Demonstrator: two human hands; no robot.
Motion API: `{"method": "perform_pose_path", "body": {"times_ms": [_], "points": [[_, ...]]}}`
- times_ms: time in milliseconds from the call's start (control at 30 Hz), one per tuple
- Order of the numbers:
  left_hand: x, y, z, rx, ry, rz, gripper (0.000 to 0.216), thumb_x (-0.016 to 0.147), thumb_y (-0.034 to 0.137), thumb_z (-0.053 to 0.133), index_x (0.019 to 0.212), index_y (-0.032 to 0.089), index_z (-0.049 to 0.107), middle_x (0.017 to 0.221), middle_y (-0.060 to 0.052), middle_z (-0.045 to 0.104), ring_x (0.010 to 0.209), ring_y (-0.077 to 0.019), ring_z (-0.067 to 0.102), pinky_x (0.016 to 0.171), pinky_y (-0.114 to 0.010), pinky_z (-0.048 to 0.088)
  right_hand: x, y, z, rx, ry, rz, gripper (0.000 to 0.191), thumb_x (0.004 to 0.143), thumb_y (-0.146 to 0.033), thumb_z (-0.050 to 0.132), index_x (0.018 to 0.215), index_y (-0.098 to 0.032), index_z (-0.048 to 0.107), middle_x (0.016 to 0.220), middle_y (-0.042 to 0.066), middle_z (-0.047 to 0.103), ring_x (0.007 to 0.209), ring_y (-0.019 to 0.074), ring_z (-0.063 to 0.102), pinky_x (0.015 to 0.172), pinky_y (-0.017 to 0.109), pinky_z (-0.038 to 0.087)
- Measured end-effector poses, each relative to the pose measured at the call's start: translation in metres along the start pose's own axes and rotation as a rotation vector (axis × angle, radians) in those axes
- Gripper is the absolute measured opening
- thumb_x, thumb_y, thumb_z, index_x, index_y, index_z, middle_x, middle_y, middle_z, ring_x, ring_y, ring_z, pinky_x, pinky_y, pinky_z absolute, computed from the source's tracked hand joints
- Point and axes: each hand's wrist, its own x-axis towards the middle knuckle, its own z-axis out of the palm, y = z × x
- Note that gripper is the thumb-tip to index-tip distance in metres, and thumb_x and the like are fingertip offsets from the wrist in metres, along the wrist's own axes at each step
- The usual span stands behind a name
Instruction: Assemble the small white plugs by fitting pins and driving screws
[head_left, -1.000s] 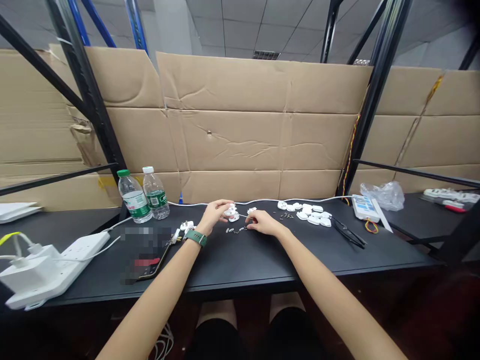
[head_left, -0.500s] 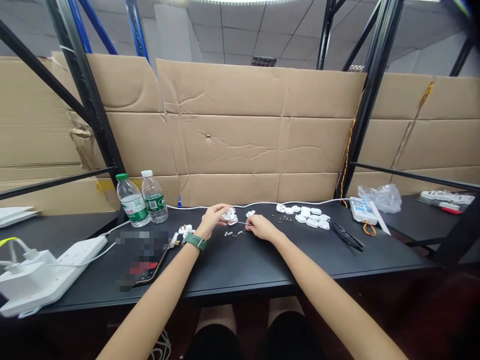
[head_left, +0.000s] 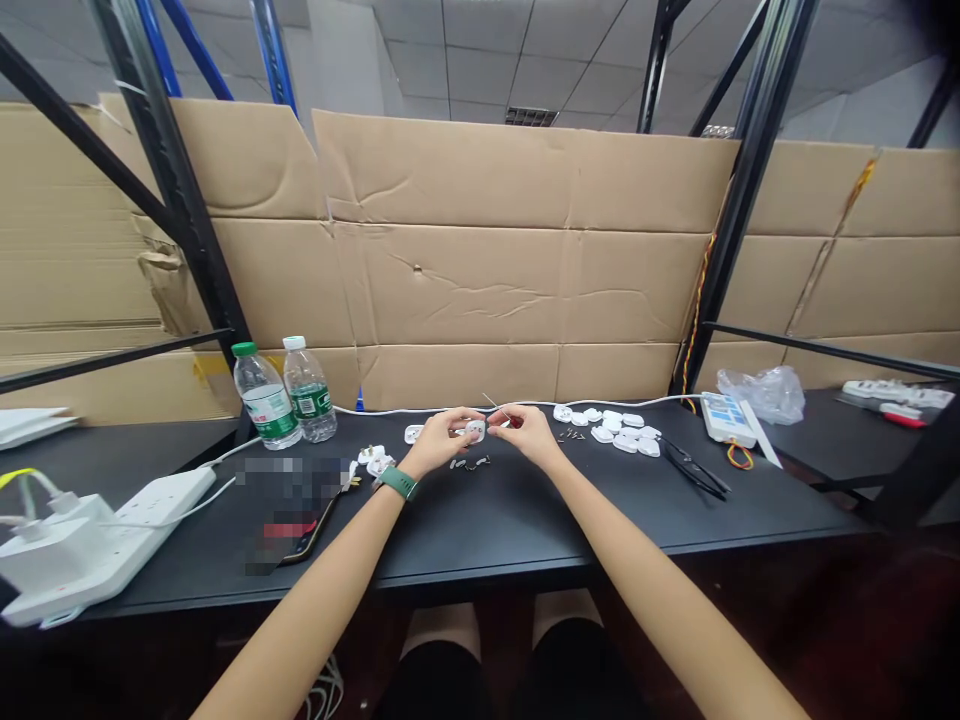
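- Left hand [head_left: 441, 437] — pinching a small white part [head_left: 475, 431] over the black tabletop [head_left: 495, 525].
- Right hand [head_left: 527, 434] — closed on a thin-shafted tool [head_left: 492, 401], just beside that part.
- Loose white pieces [head_left: 626, 434] lie farther right, near black pliers [head_left: 694, 471].

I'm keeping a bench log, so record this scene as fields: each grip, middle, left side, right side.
Left grip: holding a white piece
Right grip: holding a thin rod, slanting up and left
Middle: small loose parts on the black table
Left side: power strip, green-capped bottle, white-capped bottle
Right side: cluster of white pieces, black tool, clear plastic
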Motion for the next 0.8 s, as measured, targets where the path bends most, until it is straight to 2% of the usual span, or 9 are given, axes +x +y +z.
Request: {"method": "perform_pose_path", "body": {"times_ms": [233,800], "points": [[-0.002,0.004,0.001,-0.033,-0.018,-0.008,0.055,0.076,0.049,0.078,0.12,0.018,0.067,0.11,-0.013,0.075,0.101,-0.0296,0.073,0.074,-0.038,0.064,-0.005,-0.011,0.005,-0.053,0.015,-0.03,0.011,0.075,-0.031,0.076,0.078,-0.02,0.078,0.068,-0.001,0.068,0.062,0.0129,0.05,0.062,0.026,0.038],[-0.002,0.004,0.004,-0.004,-0.02,-0.031,0.052,0.076,0.049,0.077,0.118,0.019,0.067,0.112,-0.011,0.075,0.1,-0.0292,0.073,0.065,-0.035,0.065,-0.006,-0.016,0.009,-0.086,0.038,-0.06,0.009,0.076,-0.028,0.073,0.074,-0.02,0.077,0.067,0.0,0.07,0.064,0.0149,0.056,0.064,0.026,0.041]]}}
